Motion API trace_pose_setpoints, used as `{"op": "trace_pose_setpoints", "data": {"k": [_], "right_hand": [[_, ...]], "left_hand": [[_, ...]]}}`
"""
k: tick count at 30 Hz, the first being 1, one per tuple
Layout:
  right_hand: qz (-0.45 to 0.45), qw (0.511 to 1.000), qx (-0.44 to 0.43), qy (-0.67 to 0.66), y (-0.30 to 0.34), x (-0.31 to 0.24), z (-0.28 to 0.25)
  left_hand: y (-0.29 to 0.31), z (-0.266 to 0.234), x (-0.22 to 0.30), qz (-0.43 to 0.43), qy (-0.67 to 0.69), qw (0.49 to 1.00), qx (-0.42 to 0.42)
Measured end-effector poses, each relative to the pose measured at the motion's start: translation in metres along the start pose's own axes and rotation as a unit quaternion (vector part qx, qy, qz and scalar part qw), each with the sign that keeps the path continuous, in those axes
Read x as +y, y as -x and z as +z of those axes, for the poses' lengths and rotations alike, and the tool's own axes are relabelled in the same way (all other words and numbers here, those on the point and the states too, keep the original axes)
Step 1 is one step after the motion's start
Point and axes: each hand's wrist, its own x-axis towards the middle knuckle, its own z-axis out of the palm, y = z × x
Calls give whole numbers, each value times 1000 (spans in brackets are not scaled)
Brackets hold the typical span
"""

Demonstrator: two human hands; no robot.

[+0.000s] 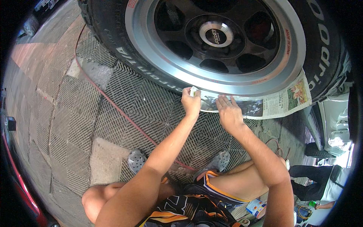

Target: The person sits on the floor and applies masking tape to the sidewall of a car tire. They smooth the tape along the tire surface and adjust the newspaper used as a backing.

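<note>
A strip of newspaper (pixel 276 106) lies along the lower lip of a large wheel, over the black tire (pixel 141 70) and close against the silver rim (pixel 170 73). At the strip's left end, my left hand (pixel 191 103) is closed in a pinch; a small pale piece with a yellow mark shows at its fingertips, perhaps the paper's corner. My right hand (pixel 230 113) rests on the strip's middle, its fingers stretched toward the rim edge and pressing the paper. To the right of that hand the paper continues around the curve of the rim.
A red hose (pixel 124 114) crosses the gridded floor mat (pixel 64 121) on my left, passing near my grey clogs (pixel 137 160). A blue-and-white container (pixel 256 208) and a tape roll (pixel 245 221) sit beside my leg. At the right are a person's dark trousers (pixel 314 179) and a white vehicle (pixel 336 119).
</note>
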Motion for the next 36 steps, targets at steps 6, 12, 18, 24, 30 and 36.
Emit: {"op": "trace_pose_setpoints", "data": {"k": [6, 12, 18, 24, 30, 36], "right_hand": [[-8, 1000, 17, 9, 0, 0, -3], [-11, 999, 17, 29, -2, 2, 5], [-2, 1000, 0, 3, 2, 1, 0], [-22, 999, 15, 23, 0, 1, -5], [-42, 996, 50, 63, -1, 2, 1], [-38, 997, 48, 56, 0, 3, 1]], "left_hand": [[-5, 0, 0, 46, -30, 998, 0], [5, 1, -6, -98, 114, 989, 2], [11, 1, 5, -105, 159, 981, -47], [0, 1, 5, -82, 108, 989, -53], [2, 2, 6, -101, 104, 988, -53], [5, 3, 10, -108, 110, 986, -69]]}}
